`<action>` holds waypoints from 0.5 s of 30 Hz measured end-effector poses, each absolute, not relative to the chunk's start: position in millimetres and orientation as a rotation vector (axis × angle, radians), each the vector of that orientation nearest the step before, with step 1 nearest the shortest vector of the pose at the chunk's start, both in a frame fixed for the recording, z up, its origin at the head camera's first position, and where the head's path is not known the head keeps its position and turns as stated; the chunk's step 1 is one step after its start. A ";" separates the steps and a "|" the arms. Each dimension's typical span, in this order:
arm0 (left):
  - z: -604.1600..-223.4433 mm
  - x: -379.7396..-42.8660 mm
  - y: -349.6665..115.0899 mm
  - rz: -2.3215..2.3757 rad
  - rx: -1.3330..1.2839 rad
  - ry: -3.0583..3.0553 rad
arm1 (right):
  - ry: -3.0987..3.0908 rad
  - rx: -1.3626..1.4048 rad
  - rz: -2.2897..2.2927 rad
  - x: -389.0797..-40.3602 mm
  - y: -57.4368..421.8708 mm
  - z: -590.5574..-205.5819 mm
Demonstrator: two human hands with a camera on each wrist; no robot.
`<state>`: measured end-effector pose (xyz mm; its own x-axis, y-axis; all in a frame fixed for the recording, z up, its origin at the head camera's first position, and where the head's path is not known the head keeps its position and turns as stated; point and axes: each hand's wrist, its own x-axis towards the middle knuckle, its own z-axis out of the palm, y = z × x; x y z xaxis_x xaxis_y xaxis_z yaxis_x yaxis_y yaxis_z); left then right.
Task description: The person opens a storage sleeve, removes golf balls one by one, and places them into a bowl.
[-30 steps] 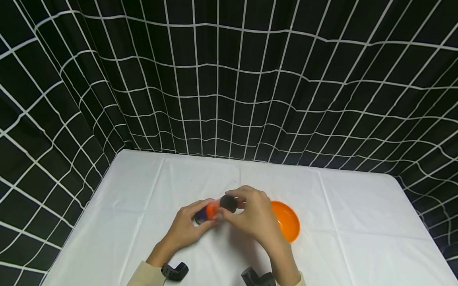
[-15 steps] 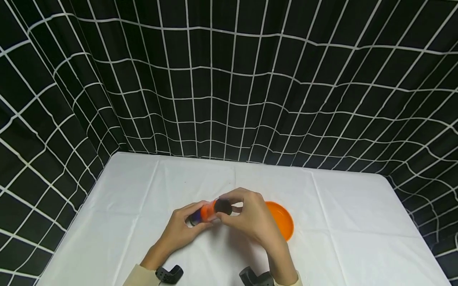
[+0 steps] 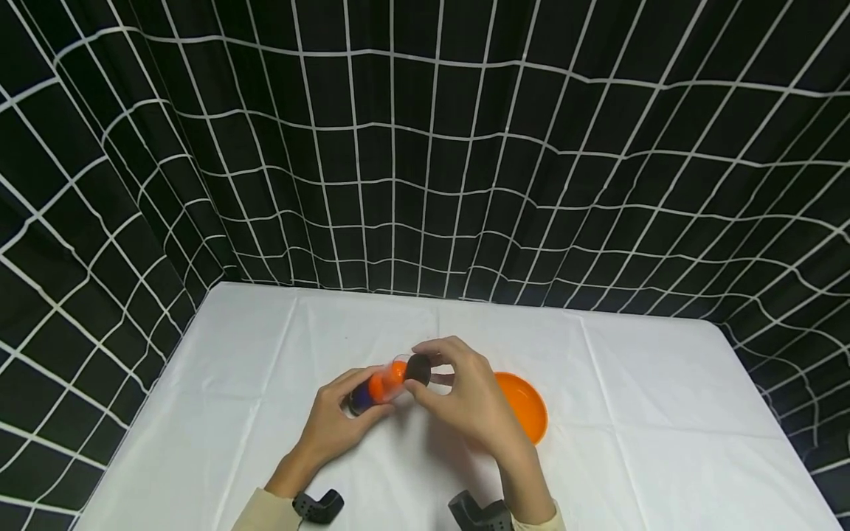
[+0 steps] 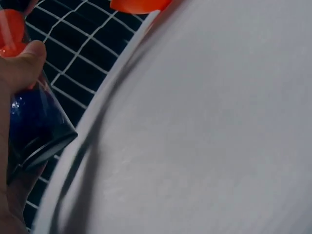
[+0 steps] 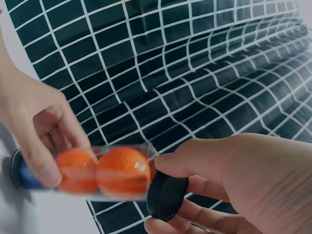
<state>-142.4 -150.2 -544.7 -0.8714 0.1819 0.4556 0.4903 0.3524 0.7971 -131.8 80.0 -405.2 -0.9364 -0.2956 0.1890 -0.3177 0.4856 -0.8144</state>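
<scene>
My left hand (image 3: 332,424) grips a clear tube (image 5: 105,170) round its lower part, off the table and tilted. Two orange balls (image 5: 124,169) show inside, with something dark blue (image 4: 36,114) at the black-capped bottom end. At the tube's other end, my right hand (image 3: 474,394) pinches a round black lid (image 5: 165,195) between thumb and fingers. The lid sits at a slant to the tube's mouth; whether they still touch, I cannot tell. An orange bowl (image 3: 527,409) stands just right of my right hand, partly hidden by it.
A white cloth (image 3: 664,383) covers the table, creased in places. Behind and to the sides hang black curtains with a white grid (image 3: 465,184). Dark wrist devices (image 3: 319,507) sit on both of my wrists.
The lid has shifted and tilted away from the tube's end, held in my right hand. The clear rim and nearer orange ball now show more. My left hand keeps its grip on the tube.
</scene>
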 end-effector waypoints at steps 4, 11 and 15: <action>-535.0 -143.1 -154.3 -1.511 -0.576 -2.296 | -2.682 0.555 1.500 -131.7 83.4 -407.5; -502.4 -146.0 -175.1 -1.421 -0.575 -2.277 | -2.751 0.494 1.485 -127.9 82.5 -414.4; -479.6 -148.9 -184.0 -1.314 -0.583 -2.354 | -2.810 0.477 1.371 -124.7 77.7 -421.0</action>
<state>-148.9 -184.0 -479.6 -0.8414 0.1699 0.5130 0.5258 0.4763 0.7048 -124.7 77.7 -421.0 -0.9544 -0.2768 0.1120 -0.2586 0.5789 -0.7733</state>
